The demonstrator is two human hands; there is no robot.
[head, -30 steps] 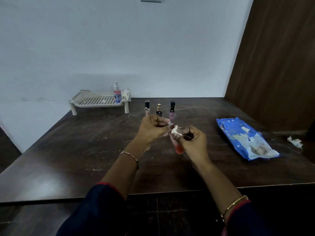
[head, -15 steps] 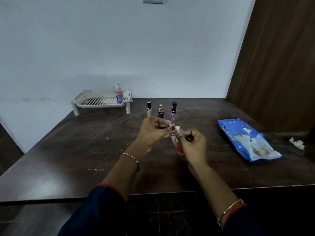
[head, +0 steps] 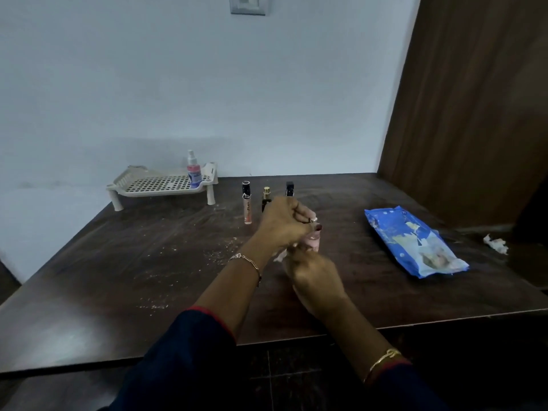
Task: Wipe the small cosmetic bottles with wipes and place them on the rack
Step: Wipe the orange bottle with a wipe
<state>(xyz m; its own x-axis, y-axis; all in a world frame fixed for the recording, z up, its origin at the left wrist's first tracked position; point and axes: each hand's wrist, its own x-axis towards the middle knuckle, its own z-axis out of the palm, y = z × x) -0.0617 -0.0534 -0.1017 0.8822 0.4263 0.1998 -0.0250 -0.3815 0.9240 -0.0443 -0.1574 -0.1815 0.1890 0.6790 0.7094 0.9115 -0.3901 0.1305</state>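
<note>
Above the middle of the table, my left hand (head: 284, 225) grips the top of a small pink bottle (head: 312, 241). Just below it, my right hand (head: 315, 280) is blurred and curled round the bottle's lower part, with a white wipe (head: 280, 256) poking out on its left. Behind the hands stand a peach tube (head: 246, 204), a black and gold bottle (head: 266, 197) and a black-capped bottle (head: 289, 188), which my left hand partly hides. At the back left is the white slotted rack (head: 160, 185), with a pink spray bottle (head: 194, 170) standing on its right end.
A blue pack of wipes (head: 415, 241) lies on the right of the dark wooden table (head: 118, 262). A crumpled used wipe (head: 495, 244) sits near the right edge. A brown panel closes off the right side, and pale crumbs dot the table's left.
My right hand has slid down along the bottle toward me and is blurred with motion. The wipe now shows below my left hand instead of at the bottle's top.
</note>
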